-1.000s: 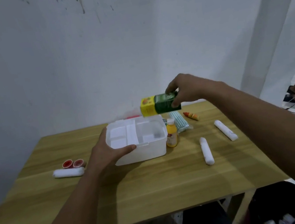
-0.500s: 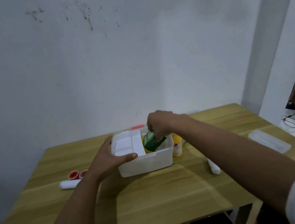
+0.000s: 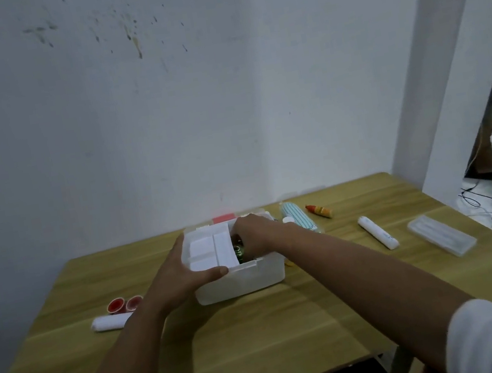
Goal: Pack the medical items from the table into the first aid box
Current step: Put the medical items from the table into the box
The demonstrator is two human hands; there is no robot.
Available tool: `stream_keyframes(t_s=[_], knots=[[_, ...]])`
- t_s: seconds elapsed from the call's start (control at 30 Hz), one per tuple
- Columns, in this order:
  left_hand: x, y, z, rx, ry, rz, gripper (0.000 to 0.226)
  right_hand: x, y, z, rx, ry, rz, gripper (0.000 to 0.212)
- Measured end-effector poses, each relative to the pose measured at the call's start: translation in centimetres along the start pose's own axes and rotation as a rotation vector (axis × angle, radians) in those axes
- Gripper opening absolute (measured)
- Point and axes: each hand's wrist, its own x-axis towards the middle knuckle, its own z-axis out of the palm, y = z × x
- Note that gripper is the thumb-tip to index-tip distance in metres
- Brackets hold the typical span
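Steadied box at 9 o'clock with spread left hand; pressed carton inside with curled right hand.

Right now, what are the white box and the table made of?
The box looks like cloudy, see-through plastic: light glows through its smooth walls. The table looks like pale wood, or maybe a wood-look coating: long grain lines run across its smooth, slightly shiny top.

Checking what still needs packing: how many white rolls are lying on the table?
2 in view: one white roll at the left beside the red cups, one right of the first aid box. The right forearm may hide another.
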Motion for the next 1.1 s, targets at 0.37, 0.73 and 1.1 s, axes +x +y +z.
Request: stream_keyframes(t_s=[0.37,0.73,1.1], knots=[[-0.6,0.8,0.1,-0.091,-0.035,-0.011,0.088,-8.0,14.6,-8.4,-0.039,0.301,0.466,0.028],[-1.1,1.7,0.4,-0.095,-0.029,-0.002,0.085,-17.1,23.3,-3.7,-0.473,-0.520,0.904,0.044],[-0.7,0.1,-0.2,-0.059,-0.013,-0.038,0.112,-17.2,21.4,-4.8,-0.230,-0.133,0.931,0.027]])
